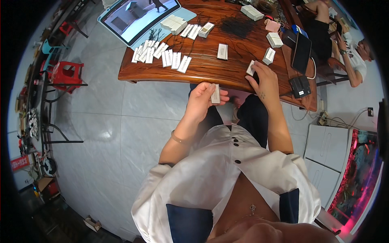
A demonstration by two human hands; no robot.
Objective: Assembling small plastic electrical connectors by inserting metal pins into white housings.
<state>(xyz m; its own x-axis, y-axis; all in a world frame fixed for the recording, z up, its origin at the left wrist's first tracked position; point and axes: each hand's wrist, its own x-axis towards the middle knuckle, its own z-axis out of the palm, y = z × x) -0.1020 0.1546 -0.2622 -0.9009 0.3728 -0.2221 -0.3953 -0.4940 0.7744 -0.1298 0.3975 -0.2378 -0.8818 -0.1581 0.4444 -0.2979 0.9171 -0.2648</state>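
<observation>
In my left hand (197, 102), just off the table's front edge, is a small white printed card (215, 94). The thumb presses on its face and the other fingers lie behind it; whether it is one card or a thin stack I cannot tell. My right hand (265, 81) reaches over the table edge. Its thumb and fingertips close around another white card or small stack (250, 68) lying near that edge. Between and beyond the hands a white card stack (222, 52) lies on the wooden table (202, 73). Rows of white cards (176, 60) spread out at the left.
Black cords (237, 26) lie heaped mid-table. Banded white card blocks (174, 25) stand beside a tablet (139, 18) playing video. More card blocks (274, 40), a dark phone (301, 52) and a black box (300, 86) are at right. A person (352, 60) sits beyond. A red stool (67, 75) stands left.
</observation>
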